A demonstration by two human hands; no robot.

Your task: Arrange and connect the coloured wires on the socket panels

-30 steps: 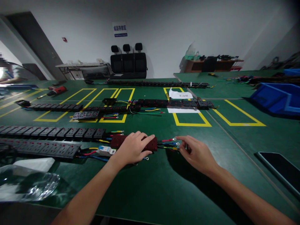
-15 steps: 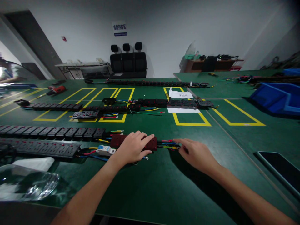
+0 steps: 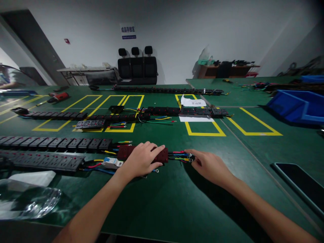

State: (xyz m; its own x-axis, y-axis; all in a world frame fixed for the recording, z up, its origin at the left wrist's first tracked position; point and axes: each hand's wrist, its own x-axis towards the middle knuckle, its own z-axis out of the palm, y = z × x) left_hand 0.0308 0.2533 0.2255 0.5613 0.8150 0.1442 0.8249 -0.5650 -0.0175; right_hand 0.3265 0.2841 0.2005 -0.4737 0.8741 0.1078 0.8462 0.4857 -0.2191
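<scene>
A dark red socket strip (image 3: 162,155) lies on the green table with my left hand (image 3: 142,158) laid over it, fingers across the top and thumb along its near edge. From its right end run several coloured wires (image 3: 178,155) tipped with ring terminals. My right hand (image 3: 209,166) is closed at the terminal ends, thumb and forefinger pinching there; its other fingers are curled. Left of the red strip sit a small white-and-blue circuit breaker (image 3: 112,162) and two black socket strips, the far one (image 3: 76,143) and the near one (image 3: 50,161), with wires at their ends.
A phone (image 3: 298,182) lies at the right, below a blue bin (image 3: 291,107). Clear plastic wrapping (image 3: 30,199) is at the near left. More socket strips (image 3: 164,110), paper (image 3: 193,102) and a red drill (image 3: 58,97) lie farther back. Another person (image 3: 15,79) is at the far left.
The whole view has shifted slightly, so things sit a little farther left. Both hands keep nearly the same hold on the red strip and its wire ends.
</scene>
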